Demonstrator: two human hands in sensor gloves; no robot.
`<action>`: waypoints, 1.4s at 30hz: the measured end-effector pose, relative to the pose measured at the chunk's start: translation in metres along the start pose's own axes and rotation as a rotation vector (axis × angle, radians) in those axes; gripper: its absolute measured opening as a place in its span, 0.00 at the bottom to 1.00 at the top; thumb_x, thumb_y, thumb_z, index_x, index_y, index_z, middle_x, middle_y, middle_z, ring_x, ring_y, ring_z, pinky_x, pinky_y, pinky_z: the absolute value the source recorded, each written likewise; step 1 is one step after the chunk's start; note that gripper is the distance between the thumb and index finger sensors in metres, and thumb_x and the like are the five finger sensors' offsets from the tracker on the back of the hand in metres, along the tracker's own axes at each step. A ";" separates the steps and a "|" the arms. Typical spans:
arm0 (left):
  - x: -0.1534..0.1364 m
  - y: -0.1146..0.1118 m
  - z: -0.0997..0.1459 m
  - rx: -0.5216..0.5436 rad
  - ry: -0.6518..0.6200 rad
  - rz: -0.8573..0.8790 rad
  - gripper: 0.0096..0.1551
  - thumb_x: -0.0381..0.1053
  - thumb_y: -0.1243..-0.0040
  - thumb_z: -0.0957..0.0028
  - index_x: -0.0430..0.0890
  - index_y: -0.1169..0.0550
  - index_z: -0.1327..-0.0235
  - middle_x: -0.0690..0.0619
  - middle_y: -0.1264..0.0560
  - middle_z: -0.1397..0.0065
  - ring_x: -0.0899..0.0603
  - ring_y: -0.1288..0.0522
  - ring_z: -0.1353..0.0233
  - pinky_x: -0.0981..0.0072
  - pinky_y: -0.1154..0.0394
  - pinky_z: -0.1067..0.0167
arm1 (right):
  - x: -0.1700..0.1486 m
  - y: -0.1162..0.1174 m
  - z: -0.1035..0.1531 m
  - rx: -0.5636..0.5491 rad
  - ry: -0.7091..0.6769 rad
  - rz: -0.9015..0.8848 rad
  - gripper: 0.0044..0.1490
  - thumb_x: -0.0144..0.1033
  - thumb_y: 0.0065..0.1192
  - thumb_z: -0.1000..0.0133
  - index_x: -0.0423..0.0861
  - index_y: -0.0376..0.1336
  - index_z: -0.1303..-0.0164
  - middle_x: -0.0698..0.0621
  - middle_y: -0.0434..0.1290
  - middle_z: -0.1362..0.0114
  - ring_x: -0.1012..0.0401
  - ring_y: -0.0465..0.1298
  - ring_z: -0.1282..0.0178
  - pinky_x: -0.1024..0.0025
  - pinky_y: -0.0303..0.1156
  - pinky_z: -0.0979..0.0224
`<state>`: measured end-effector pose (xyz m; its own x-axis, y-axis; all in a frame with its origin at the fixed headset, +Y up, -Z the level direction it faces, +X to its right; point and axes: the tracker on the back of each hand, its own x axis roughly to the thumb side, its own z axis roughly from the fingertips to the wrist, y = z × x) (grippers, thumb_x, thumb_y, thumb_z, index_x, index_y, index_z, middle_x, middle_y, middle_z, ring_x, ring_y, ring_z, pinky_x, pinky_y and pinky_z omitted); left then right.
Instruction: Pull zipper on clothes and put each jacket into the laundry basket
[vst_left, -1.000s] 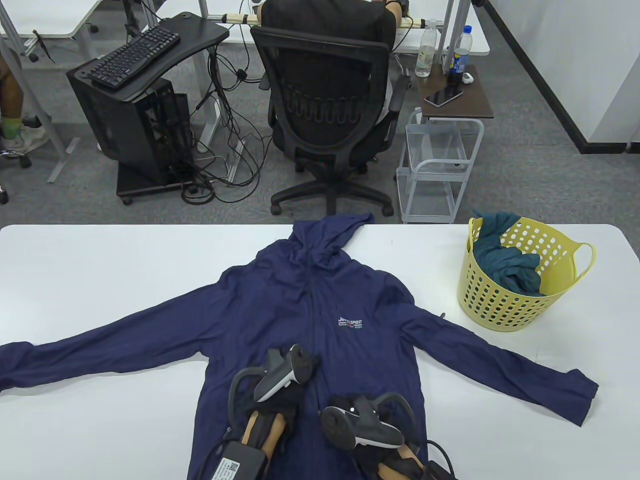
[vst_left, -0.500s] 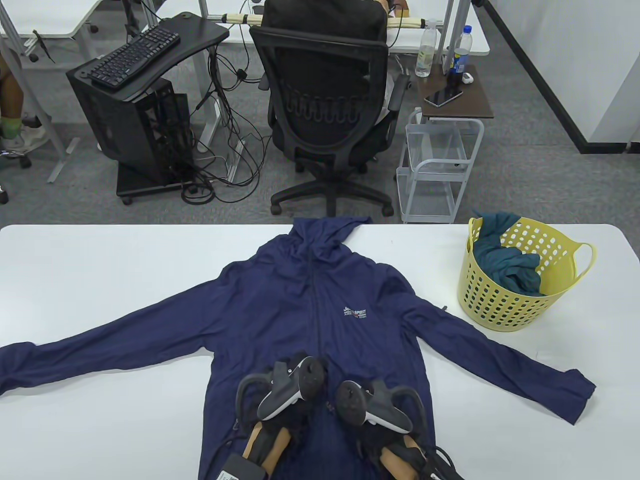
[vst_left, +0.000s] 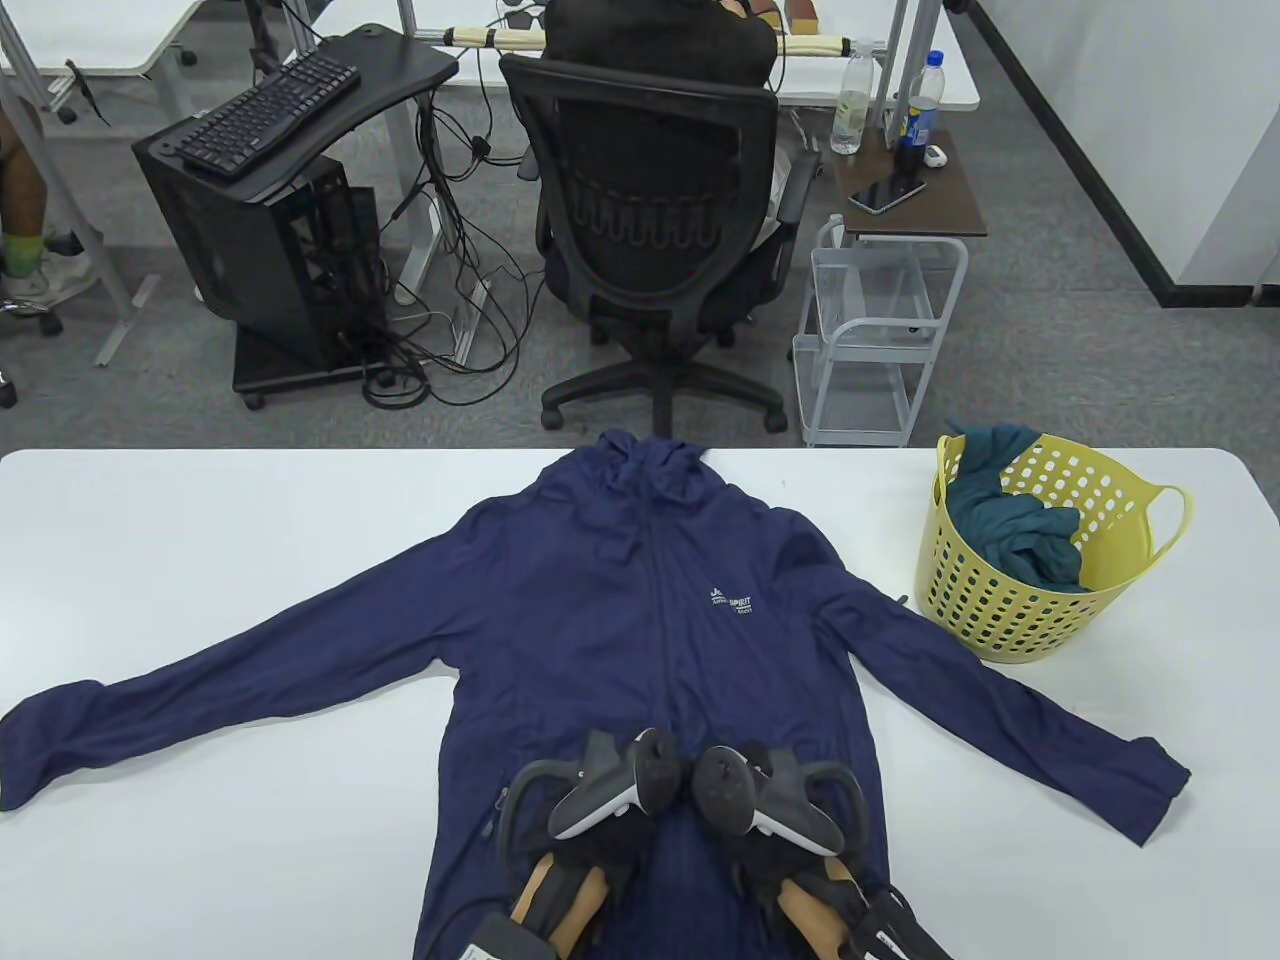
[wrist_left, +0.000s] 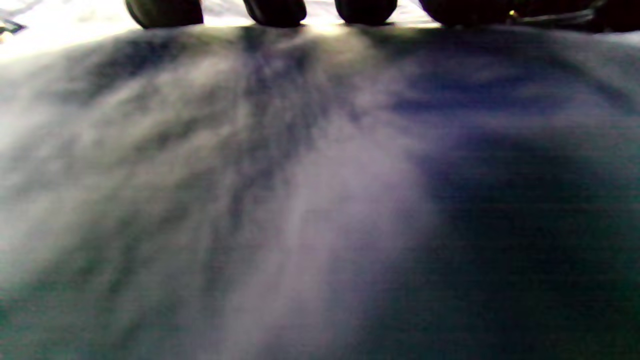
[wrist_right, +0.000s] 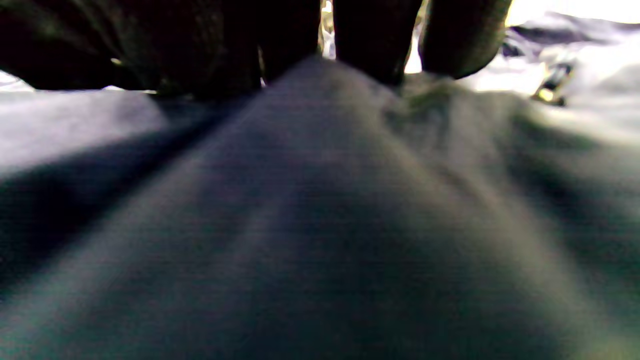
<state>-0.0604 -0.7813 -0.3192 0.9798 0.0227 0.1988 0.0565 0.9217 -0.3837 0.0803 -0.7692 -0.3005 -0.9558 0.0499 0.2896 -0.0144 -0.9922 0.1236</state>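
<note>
Navy jacket (vst_left: 640, 600) spread flat on white table (vst_left: 200, 520), sleeves out, zipper up the middle. Both hands side by side on the lower front: left hand (vst_left: 600, 800), right hand (vst_left: 765, 805). Fingers hidden; grip cannot be told. Probably thin, light, limp, slippery. Best pinched near the zipper's foot. Yellow basket (vst_left: 1150, 500) at right.

jacket (vst_left: 640, 610) hem: cut off at bottom edge | both wrist views: blurred

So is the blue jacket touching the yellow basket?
Cannot tell. In the table view the navy jacket's sleeve passes right beside the yellow basket's base, with no plain gap or contact.
</note>
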 end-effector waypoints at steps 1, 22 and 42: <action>0.001 0.000 0.000 -0.003 0.007 -0.002 0.31 0.58 0.51 0.52 0.82 0.38 0.34 0.66 0.44 0.15 0.40 0.42 0.17 0.32 0.37 0.30 | 0.003 -0.001 0.002 -0.010 -0.013 0.029 0.28 0.46 0.65 0.49 0.53 0.69 0.38 0.52 0.69 0.20 0.43 0.72 0.24 0.40 0.66 0.26; -0.052 -0.002 -0.016 0.027 0.178 0.056 0.30 0.59 0.52 0.51 0.84 0.40 0.36 0.68 0.47 0.14 0.43 0.46 0.16 0.34 0.42 0.28 | 0.059 -0.006 0.034 0.084 -0.279 0.099 0.27 0.47 0.66 0.50 0.56 0.71 0.40 0.54 0.73 0.22 0.48 0.75 0.25 0.44 0.67 0.26; -0.004 -0.004 0.006 -0.016 0.021 0.032 0.32 0.58 0.51 0.52 0.78 0.38 0.32 0.66 0.45 0.14 0.41 0.44 0.16 0.35 0.39 0.29 | -0.010 0.004 0.001 0.142 -0.011 -0.109 0.28 0.47 0.62 0.48 0.58 0.64 0.35 0.60 0.58 0.15 0.54 0.59 0.15 0.42 0.60 0.23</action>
<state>-0.0661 -0.7824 -0.3128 0.9850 0.0436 0.1672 0.0280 0.9145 -0.4036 0.0905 -0.7739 -0.3015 -0.9477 0.1586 0.2770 -0.0758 -0.9548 0.2873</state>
